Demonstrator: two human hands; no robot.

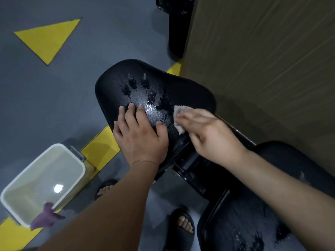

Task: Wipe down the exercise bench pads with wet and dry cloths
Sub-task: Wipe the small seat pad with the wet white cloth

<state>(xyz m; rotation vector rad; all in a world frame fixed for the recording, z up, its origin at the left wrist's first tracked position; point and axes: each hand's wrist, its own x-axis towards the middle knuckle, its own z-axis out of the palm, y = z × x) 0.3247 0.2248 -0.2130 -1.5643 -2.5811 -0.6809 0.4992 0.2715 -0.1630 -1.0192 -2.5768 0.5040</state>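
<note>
While left hand (139, 136) lies flat on wet seat pad (190, 91), right hand (208, 133) grips beige cloth (178, 113) beside it.

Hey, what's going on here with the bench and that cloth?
A person is wiping down a black bench pad. Their left hand lies flat on the pad, while their right hand holds a pale cloth against the pad's right side. Water beads cover the middle of the pad, so it is not yet dry. A second pad nearer the person is wet too. On the floor to the left stands a white tub of water with a purple cloth over its rim.
</note>
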